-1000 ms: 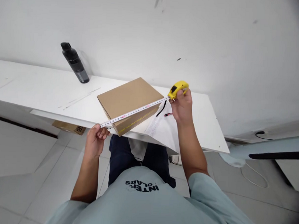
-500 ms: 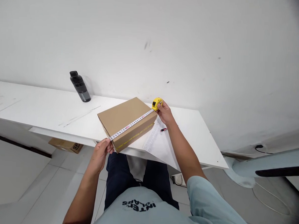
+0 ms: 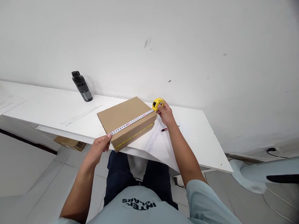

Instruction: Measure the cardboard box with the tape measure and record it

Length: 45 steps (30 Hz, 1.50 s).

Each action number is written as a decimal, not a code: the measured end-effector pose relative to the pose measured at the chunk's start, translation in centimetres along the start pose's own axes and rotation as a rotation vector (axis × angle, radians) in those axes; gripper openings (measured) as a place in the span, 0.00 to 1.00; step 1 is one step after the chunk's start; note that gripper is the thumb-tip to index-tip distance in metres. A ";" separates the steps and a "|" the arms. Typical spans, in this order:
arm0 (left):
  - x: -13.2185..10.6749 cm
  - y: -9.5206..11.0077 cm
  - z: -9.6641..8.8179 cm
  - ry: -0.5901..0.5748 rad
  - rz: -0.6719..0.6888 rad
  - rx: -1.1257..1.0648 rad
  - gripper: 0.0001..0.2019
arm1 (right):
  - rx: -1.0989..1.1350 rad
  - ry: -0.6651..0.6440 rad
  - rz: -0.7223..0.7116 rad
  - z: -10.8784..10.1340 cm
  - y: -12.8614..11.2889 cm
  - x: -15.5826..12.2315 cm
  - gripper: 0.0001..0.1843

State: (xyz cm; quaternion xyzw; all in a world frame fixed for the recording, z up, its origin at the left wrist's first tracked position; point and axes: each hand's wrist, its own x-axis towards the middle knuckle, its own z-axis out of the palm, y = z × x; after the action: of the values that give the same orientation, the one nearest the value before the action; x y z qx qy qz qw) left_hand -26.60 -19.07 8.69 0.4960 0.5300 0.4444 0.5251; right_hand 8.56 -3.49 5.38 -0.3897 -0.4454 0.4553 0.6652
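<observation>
A closed brown cardboard box [image 3: 123, 119] lies turned at an angle on the white table [image 3: 200, 137], its near corner over the front edge. A white measuring tape blade [image 3: 131, 121] runs along the box's near top edge. My left hand [image 3: 99, 147] pinches the blade's free end at the box's near corner. My right hand [image 3: 165, 113] grips the yellow tape measure case [image 3: 157, 103] at the box's far right corner. Both hands are closed.
A black water bottle [image 3: 81, 86] stands at the back of the table by the wall. A printed paper sheet [image 3: 160, 144] and a red-and-black pen [image 3: 164, 129] lie right of the box. Another cardboard box [image 3: 70, 143] sits on the floor under the table. A fan base [image 3: 251, 172] stands at the right.
The tape was held above the box and reaching past it; now it lies pulled along the box's edge. My left hand has moved in to the near corner, my right down to the far corner.
</observation>
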 end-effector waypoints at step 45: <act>-1.7 2.3 -4.0 0.368 0.343 0.871 0.28 | -0.075 0.200 -0.136 2.1 0.1 -6.2 0.42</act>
State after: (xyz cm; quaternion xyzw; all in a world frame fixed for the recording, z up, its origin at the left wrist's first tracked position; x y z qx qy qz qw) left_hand -30.50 -20.35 11.36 0.6624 0.6609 0.3421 0.0864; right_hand 5.36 -9.13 4.47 -0.4268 -0.4190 0.3510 0.7205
